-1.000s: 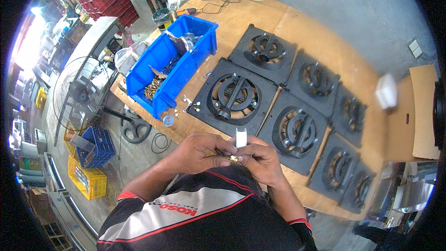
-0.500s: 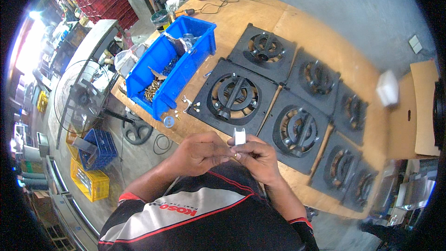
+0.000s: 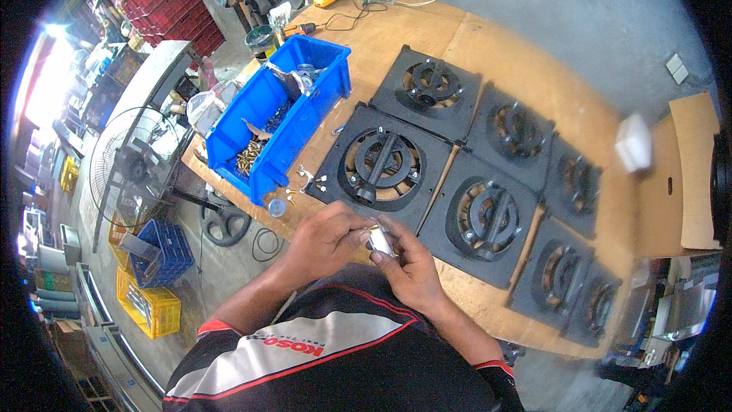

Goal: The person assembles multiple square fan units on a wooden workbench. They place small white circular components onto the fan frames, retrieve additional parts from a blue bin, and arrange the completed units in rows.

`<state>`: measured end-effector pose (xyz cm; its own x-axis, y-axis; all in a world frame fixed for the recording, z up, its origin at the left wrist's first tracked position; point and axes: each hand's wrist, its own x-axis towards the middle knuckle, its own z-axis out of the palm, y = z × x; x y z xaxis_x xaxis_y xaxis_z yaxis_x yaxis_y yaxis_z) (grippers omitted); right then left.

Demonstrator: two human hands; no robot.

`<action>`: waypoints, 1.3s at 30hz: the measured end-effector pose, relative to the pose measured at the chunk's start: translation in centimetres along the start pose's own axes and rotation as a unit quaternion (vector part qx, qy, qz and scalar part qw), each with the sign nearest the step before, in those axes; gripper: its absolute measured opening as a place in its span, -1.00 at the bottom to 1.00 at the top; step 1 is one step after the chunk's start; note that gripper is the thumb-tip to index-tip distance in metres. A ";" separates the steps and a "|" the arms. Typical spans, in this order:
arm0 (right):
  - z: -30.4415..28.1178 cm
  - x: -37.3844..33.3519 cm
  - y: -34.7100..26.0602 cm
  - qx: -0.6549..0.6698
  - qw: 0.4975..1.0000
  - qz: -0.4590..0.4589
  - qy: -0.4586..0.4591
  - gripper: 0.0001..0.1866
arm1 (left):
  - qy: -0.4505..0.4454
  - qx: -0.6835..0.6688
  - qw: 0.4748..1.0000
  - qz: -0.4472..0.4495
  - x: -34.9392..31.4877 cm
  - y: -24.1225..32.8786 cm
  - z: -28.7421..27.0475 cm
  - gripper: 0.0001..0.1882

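In front of my chest, both hands are close together at the table's near edge. My right hand (image 3: 412, 265) grips a small white spool of tape (image 3: 380, 241), now tilted between thumb and fingers. My left hand (image 3: 324, 240) is closed, its fingertips pinching a small brass-coloured fitting (image 3: 371, 228) against the spool's upper end; the fingers hide most of that piece. Just beyond my hands lies a black burner plate (image 3: 375, 162) with a round cast burner in it. Several small brass fittings (image 3: 290, 194) lie loose to the left, by a clear blue disc (image 3: 277, 207).
A blue divided bin (image 3: 259, 175) holds brass fittings and dark screws at the table's left. More black burner plates (image 3: 488, 217) cover the wooden table (image 3: 488, 38) to the right. A cardboard box (image 3: 698, 175) stands far right, a fan (image 3: 133, 164) on the left.
My hands have risen a little toward the burner plate. The white spool has turned from upright to tilted, and my right fingers now wrap around it more closely.
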<state>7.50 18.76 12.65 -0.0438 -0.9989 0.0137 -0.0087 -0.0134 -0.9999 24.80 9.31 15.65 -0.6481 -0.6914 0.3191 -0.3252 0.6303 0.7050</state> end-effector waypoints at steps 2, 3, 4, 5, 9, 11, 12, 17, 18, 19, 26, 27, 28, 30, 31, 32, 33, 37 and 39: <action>-0.2 -0.1 -0.1 -0.003 1.000 0.015 -0.012 -0.40 | 0.001 -0.001 1.000 0.007 0.0 -0.5 0.3 -0.79; -0.3 -0.2 -0.2 -0.001 1.000 0.018 -0.017 -0.39 | -0.002 0.003 1.000 0.007 0.0 -0.7 0.4 -0.79; -0.5 -0.3 -0.3 0.000 0.999 0.022 -0.023 -0.38 | -0.004 0.007 1.000 0.007 0.0 -0.8 0.6 -0.79; -0.7 -0.4 -0.3 0.002 0.999 0.026 -0.028 -0.37 | -0.007 0.012 1.000 0.007 0.0 -0.8 0.6 -0.78; -1.3 -0.9 -0.1 0.040 0.997 0.031 -0.053 -0.30 | -0.031 0.003 0.999 -0.023 0.6 -1.0 0.6 -0.79; -1.5 -1.2 -0.1 0.046 0.997 0.020 -0.059 -0.29 | -0.034 -0.020 0.999 -0.001 0.9 -1.7 0.5 -0.80; -1.7 -1.3 -0.3 0.051 0.996 0.016 -0.069 -0.28 | -0.031 -0.041 0.999 -0.008 1.0 -1.6 0.5 -0.79; -2.3 -1.6 -1.5 0.125 0.987 0.016 -0.100 -0.26 | -0.027 -0.076 0.996 -0.024 1.6 -0.8 0.1 -0.79; -2.3 -1.6 -1.7 0.130 0.987 0.018 -0.098 -0.25 | -0.024 -0.075 0.997 -0.023 1.6 -0.9 0.2 -0.79; -2.2 -1.6 -1.9 0.135 0.986 0.020 -0.097 -0.25 | -0.020 -0.074 0.997 -0.022 1.5 -1.1 0.4 -0.78; -2.1 -1.4 -1.5 0.108 0.989 0.040 -0.098 -0.24 | 0.005 -0.042 0.999 0.008 1.4 -0.9 1.0 -0.81; -2.2 -1.4 -1.5 0.075 0.992 0.047 -0.093 -0.24 | 0.004 -0.038 0.999 0.005 1.4 -1.0 1.3 -0.81; -2.3 -1.4 -1.4 0.042 0.994 0.054 -0.089 -0.24 | 0.003 -0.035 0.999 0.001 1.2 -1.2 1.5 -0.80; -2.3 -1.3 -1.4 0.042 0.994 0.063 -0.075 -0.24 | -0.002 -0.025 1.000 0.000 1.0 -1.3 1.5 -0.80; -2.3 -1.3 -1.5 0.074 0.993 0.065 -0.065 -0.24 | -0.005 -0.020 1.000 0.002 1.0 -1.3 1.5 -0.79; -2.3 -1.4 -1.6 0.106 0.990 0.068 -0.056 -0.24 | -0.008 -0.015 1.000 0.004 1.0 -1.2 1.4 -0.79; -2.2 -1.4 -1.7 0.118 0.990 0.060 -0.051 -0.24 | -0.019 -0.011 1.000 0.003 1.0 -1.3 1.4 -0.79; -2.2 -0.9 -1.9 0.182 0.982 0.017 -0.047 -0.24 | -0.072 -0.014 0.997 -0.006 0.9 -1.6 1.5 -0.83; -2.4 -0.3 -2.1 0.201 0.978 -0.008 -0.050 -0.24 | -0.101 -0.020 0.995 -0.007 0.6 -1.8 1.7 -0.84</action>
<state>5.09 19.21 14.74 0.0517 -0.9975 0.0489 0.3852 -0.0252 -0.9225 23.80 8.34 13.55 -0.7695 -0.6132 0.1782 -0.3112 0.6038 0.7339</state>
